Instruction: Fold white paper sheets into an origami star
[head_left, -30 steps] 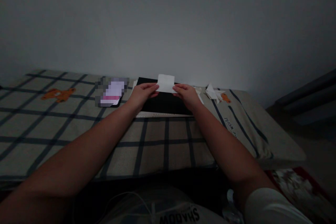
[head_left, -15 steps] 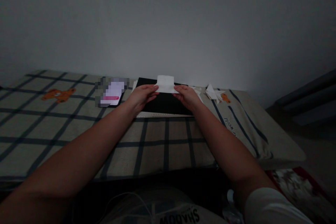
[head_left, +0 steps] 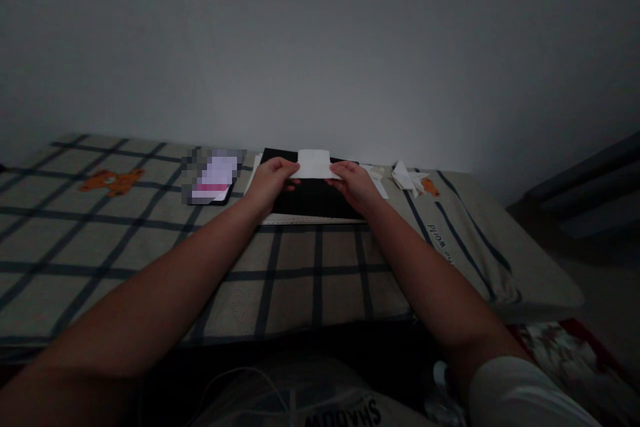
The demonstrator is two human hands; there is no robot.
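A small white piece of paper (head_left: 314, 164) is held up between my two hands, its surface facing me. My left hand (head_left: 274, 181) pinches its left edge, thumb on the near side. On the right edge, my right hand (head_left: 354, 184) pinches it the same way. Behind and below the paper lies a flat black board or folder (head_left: 315, 199), partly covered by both hands. White sheets (head_left: 290, 219) stick out from under the black piece. Whether the paper touches the black surface I cannot tell.
A phone (head_left: 216, 177) with a lit, blurred screen lies to the left. Folded white paper (head_left: 407, 178) sits at the right, near loose paper scraps (head_left: 377, 180). Everything rests on a checked cloth (head_left: 320, 280) against a grey wall (head_left: 320, 47). A clear bottle (head_left: 441, 393) is low right.
The white paper has come down slightly and its top edge appears lower. Both hands keep their pinch on it, with small shifts of the fingers.
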